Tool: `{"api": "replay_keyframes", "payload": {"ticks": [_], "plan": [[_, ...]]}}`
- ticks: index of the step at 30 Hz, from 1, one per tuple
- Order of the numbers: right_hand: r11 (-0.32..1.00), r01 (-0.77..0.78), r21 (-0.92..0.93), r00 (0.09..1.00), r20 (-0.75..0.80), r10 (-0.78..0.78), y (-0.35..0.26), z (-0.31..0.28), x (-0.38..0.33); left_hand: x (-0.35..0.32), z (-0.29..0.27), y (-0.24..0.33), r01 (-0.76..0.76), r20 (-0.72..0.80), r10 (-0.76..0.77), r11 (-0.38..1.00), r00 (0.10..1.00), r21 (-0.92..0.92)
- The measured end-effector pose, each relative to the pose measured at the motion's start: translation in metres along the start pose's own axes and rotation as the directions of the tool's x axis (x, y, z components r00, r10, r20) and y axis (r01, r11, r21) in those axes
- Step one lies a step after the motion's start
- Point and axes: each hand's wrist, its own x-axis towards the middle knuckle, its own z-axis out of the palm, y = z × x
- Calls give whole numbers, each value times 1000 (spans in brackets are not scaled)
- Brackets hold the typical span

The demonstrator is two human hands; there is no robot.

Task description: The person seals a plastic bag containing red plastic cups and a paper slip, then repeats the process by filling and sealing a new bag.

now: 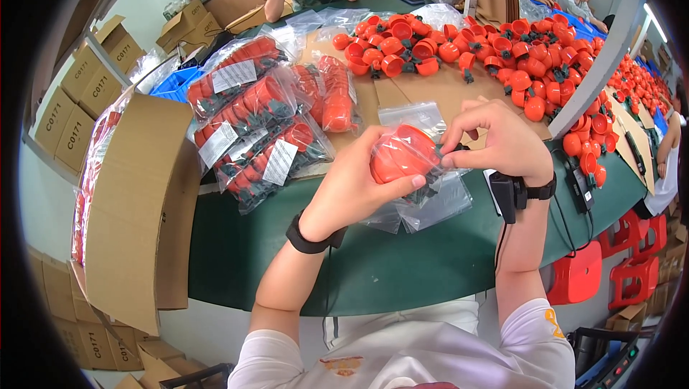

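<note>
In front of me, over the table, my left hand (348, 191) grips a clear plastic bag of red cups (400, 156), its thumb across the lower side. The red plastic of the cups shows through the film. At the bag's right end, my right hand (502, 138) has its thumb and index finger pinched on a small dark green part. Whether that part is inside the bag is hard to see. Flat clear plastic bags (441, 206) lie on the table below both hands.
Filled bags of red cups (255, 113) are piled at the left, beside an upright cardboard box (136, 202). Loose red cups with dark green parts (535, 66) spread across the cardboard sheet at the far right. A grey post (599, 66) rises there. Other people sit across the table.
</note>
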Motion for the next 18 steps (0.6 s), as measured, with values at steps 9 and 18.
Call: {"api": "replay_keyframes", "payload": {"ticks": [9,18], "plan": [[955,296,-13,955,33,-295,1,18,13,2,0,-3,-23,-20,26,985,999,170],[972,222,71,966,121,-229,4,28,13,0,1,-2,-33,14,31,982,999,186]]}}
